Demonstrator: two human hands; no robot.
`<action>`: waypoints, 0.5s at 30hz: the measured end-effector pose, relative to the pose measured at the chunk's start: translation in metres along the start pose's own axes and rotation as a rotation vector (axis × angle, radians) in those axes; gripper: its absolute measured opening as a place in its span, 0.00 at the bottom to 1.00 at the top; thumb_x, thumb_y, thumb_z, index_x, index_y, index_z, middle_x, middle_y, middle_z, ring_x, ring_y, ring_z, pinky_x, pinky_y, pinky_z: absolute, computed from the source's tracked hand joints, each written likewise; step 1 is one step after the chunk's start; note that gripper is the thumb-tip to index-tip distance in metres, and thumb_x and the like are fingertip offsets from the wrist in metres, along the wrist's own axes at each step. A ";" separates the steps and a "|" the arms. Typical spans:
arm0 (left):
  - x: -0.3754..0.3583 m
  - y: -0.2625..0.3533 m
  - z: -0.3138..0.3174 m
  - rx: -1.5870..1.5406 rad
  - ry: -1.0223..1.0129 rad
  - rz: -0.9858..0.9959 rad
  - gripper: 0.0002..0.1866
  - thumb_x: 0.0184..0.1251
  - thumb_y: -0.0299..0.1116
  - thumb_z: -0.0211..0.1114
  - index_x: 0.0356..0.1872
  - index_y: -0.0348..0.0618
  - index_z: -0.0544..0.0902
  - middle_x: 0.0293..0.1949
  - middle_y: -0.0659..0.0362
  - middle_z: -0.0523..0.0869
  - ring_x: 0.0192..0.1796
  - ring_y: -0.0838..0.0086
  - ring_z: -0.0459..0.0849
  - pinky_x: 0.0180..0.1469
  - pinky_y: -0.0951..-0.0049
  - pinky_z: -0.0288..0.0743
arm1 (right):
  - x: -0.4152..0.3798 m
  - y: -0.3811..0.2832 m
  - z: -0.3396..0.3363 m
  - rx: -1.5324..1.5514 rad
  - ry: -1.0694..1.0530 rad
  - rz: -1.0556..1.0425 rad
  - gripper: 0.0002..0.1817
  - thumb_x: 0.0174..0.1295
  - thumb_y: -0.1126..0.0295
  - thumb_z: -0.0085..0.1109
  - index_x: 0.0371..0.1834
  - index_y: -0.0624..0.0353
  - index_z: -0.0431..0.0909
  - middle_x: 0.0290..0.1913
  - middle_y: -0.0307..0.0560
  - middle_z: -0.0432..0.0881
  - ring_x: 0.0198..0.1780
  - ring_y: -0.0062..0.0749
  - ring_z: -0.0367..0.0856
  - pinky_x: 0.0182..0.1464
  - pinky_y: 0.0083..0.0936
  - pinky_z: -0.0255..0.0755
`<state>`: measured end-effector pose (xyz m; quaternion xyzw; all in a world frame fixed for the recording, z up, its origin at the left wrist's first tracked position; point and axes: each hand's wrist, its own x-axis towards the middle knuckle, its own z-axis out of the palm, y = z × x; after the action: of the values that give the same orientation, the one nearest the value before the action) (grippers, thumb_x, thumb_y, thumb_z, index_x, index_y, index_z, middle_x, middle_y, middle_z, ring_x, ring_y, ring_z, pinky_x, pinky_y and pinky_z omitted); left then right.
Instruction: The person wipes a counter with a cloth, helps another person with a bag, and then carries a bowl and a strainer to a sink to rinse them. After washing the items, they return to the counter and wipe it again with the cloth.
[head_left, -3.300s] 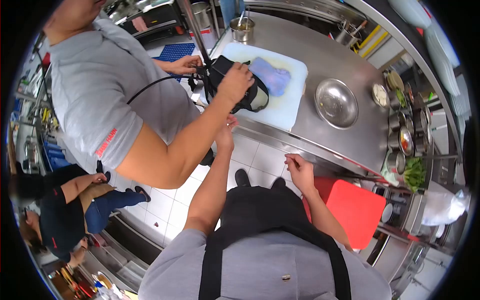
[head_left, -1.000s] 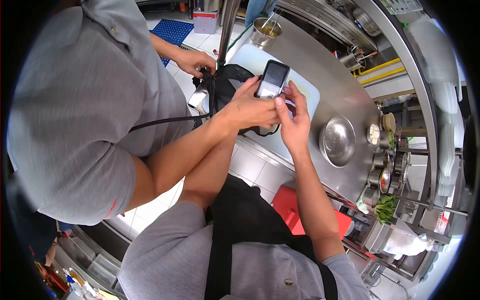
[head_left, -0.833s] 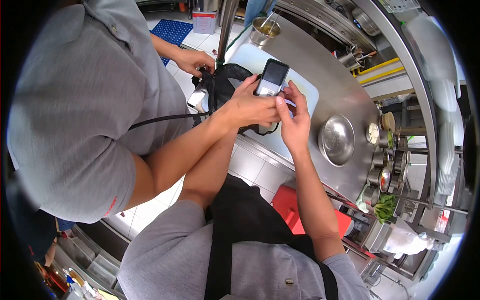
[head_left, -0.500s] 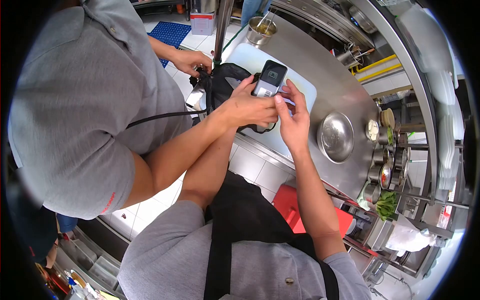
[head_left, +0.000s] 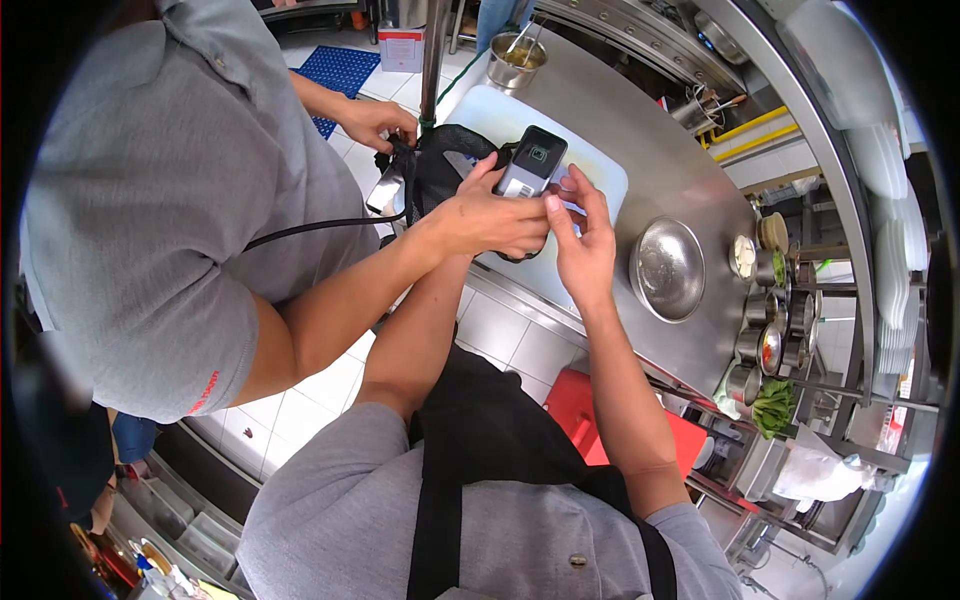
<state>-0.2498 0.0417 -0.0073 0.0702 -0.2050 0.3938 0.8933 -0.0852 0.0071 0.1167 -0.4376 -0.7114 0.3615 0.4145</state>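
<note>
A small dark handheld device (head_left: 530, 160) with a lit screen and a labelled silver lower half is held up over the white cutting board (head_left: 600, 175). My right hand (head_left: 580, 245) pinches its lower edge with thumb and fingertips. A co-worker's hand (head_left: 485, 215) grips the device from the left. My left forearm (head_left: 425, 320) rises under that hand, and my left hand is hidden behind it. A black strapped bag (head_left: 440, 170) lies on the board, with the co-worker's other hand (head_left: 375, 120) on its strap.
A co-worker in a grey shirt (head_left: 150, 200) stands close on the left. The steel counter (head_left: 680, 180) carries a steel bowl (head_left: 667, 268), a pot with utensils (head_left: 517, 58) and several small containers (head_left: 765, 300). A red board (head_left: 580, 410) sits below the counter edge.
Both my hands rose from waist height to the device. The co-worker lifted the device off the bag. In the last second its screen lit up and it tilted slightly.
</note>
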 end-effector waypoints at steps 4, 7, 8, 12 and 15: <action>-0.002 0.003 -0.007 0.035 0.029 -0.011 0.47 0.66 0.70 0.46 0.70 0.36 0.65 0.65 0.45 0.73 0.64 0.58 0.74 0.65 0.65 0.64 | -0.002 0.001 0.000 0.025 0.011 0.004 0.30 0.66 0.64 0.63 0.68 0.65 0.68 0.55 0.52 0.76 0.56 0.36 0.77 0.56 0.31 0.74; -0.003 0.002 -0.005 0.073 0.071 -0.002 0.47 0.65 0.71 0.46 0.70 0.36 0.65 0.65 0.45 0.74 0.63 0.59 0.74 0.65 0.64 0.65 | -0.002 0.000 0.000 0.031 0.014 0.004 0.30 0.65 0.64 0.63 0.67 0.65 0.68 0.55 0.52 0.76 0.56 0.36 0.77 0.56 0.30 0.73; -0.003 0.002 -0.003 0.074 0.070 -0.003 0.47 0.65 0.71 0.46 0.70 0.36 0.65 0.65 0.45 0.74 0.63 0.59 0.74 0.65 0.64 0.65 | -0.002 0.000 0.000 0.035 0.015 0.003 0.29 0.65 0.64 0.63 0.67 0.65 0.68 0.55 0.51 0.76 0.56 0.35 0.77 0.56 0.30 0.73; -0.002 0.001 -0.001 0.051 0.040 -0.025 0.47 0.65 0.71 0.44 0.70 0.37 0.66 0.64 0.46 0.74 0.64 0.59 0.74 0.64 0.64 0.65 | -0.002 0.002 -0.001 0.019 0.011 0.002 0.28 0.68 0.64 0.61 0.68 0.63 0.68 0.57 0.48 0.75 0.57 0.31 0.77 0.56 0.28 0.73; 0.000 0.000 -0.003 0.076 0.065 -0.002 0.47 0.65 0.71 0.45 0.70 0.37 0.66 0.65 0.46 0.74 0.64 0.59 0.74 0.64 0.64 0.65 | -0.001 0.003 0.000 0.016 0.016 -0.006 0.28 0.68 0.64 0.61 0.68 0.63 0.69 0.57 0.48 0.75 0.57 0.30 0.77 0.56 0.28 0.73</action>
<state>-0.2496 0.0425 -0.0101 0.0915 -0.1606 0.4027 0.8965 -0.0840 0.0073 0.1142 -0.4350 -0.7064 0.3622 0.4249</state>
